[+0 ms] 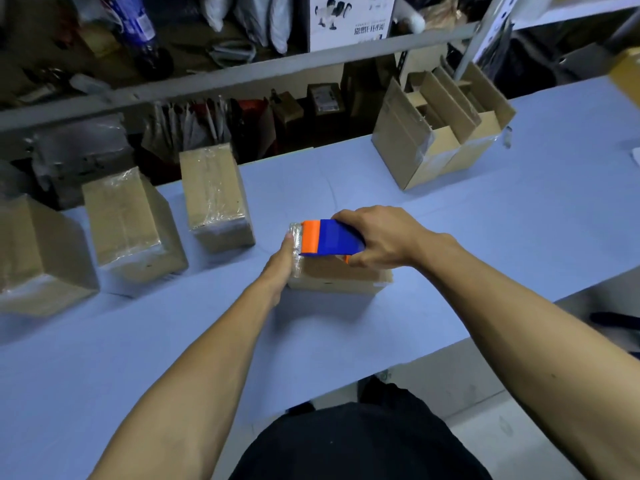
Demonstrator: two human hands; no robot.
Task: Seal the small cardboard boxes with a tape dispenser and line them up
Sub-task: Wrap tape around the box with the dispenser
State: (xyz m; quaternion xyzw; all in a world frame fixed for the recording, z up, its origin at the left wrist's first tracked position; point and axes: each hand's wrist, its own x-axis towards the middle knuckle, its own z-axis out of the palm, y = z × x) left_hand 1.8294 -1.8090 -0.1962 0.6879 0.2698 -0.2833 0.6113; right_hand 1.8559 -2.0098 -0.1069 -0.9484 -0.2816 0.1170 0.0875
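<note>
**Mia:** Fingers of the right hand [375, 235] are curled round the blue and orange tape dispenser [329, 241], holding it on top of the small box [337, 277]. See?

**Ben:** Yes. And the left hand [281, 263]?

**Mia:** It presses on the left end of that box, where the shiny tape folds over the edge. I cannot tell if its fingers curl round the box or lie flat.

**Ben:** Where is the box?

**Mia:** In the middle of the blue table [519, 209], right in front of the person.

**Ben:** So what step is this?

**Mia:** I think taping the top shut. Next the tape needs cutting, and then the box should go beside the three taped boxes [214, 199] lined up on the left.

**Ben:** Are more boxes waiting?

**Mia:** Yes, the open boxes [446, 133] at the back right still have their flaps up.

**Ben:** Any words to read?

**Mia:** Only on a white carton [349, 26] on the shelf. The print is too small and blurry to read.
</note>
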